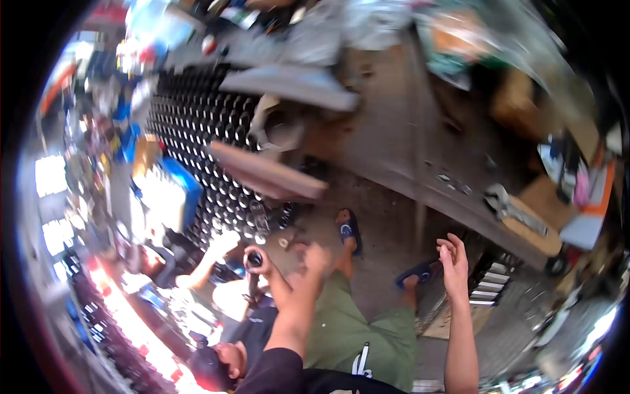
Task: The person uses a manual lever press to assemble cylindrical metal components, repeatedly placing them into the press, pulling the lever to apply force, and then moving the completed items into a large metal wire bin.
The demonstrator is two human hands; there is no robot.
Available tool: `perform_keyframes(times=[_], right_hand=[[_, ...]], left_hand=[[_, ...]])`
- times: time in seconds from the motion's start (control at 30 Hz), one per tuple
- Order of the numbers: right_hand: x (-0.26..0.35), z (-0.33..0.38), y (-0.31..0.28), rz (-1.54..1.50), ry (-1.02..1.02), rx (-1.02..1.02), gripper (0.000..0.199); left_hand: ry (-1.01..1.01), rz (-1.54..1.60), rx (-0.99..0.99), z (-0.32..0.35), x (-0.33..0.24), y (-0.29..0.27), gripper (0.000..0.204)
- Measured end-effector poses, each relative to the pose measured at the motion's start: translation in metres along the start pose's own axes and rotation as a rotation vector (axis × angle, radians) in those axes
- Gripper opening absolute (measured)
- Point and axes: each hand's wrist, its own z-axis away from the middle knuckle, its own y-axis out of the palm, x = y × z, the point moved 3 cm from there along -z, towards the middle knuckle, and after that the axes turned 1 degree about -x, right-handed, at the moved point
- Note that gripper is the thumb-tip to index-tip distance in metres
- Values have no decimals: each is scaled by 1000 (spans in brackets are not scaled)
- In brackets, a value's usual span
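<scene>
My left hand (316,257) is stretched forward over the floor, smeared by motion, so its fingers and anything in them cannot be made out. Just left of it, a co-worker's hand (261,268) grips a dark tube-like piece (254,260) with a round end. To the right, beside the front edge of a worn metal workbench (387,144), my right hand (453,262) is raised with loosely bent fingers apart and nothing in it. An adjustable wrench (522,213) lies on the bench beyond that hand.
Stacked dark tubes with round ends (203,125) rise at the left. Two blurred flat boards (269,171) jut out before them. A co-worker in a dark cap (209,368) is close on my left. Plastic bags (374,23) and cardboard (548,197) lie on the bench.
</scene>
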Motion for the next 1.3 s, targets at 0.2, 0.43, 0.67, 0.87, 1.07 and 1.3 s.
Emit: perform_keyframes(times=[0.2,0.43,0.67,0.87,1.07,1.3], right_hand=[[30,-39,85,329,151,-8,32],[37,-51,103,341,192,-117,25],[48,-39,92,342,215,-93,16],[52,7,9,307,323,-26,20],[27,-13,-18,424,-79,-169,31],[83,50,-63,658,-379,-275,48]], left_hand=[[-346,233,-187,-146,79,-44,67],[-377,330,-91,-176,94,-13,28],[-768,1004,69,9,84,-94,58],[-61,1307,215,350,173,-250,57],[358,1439,-56,304,86,-434,76],[1137,1726,-729,258,-9,-607,51]])
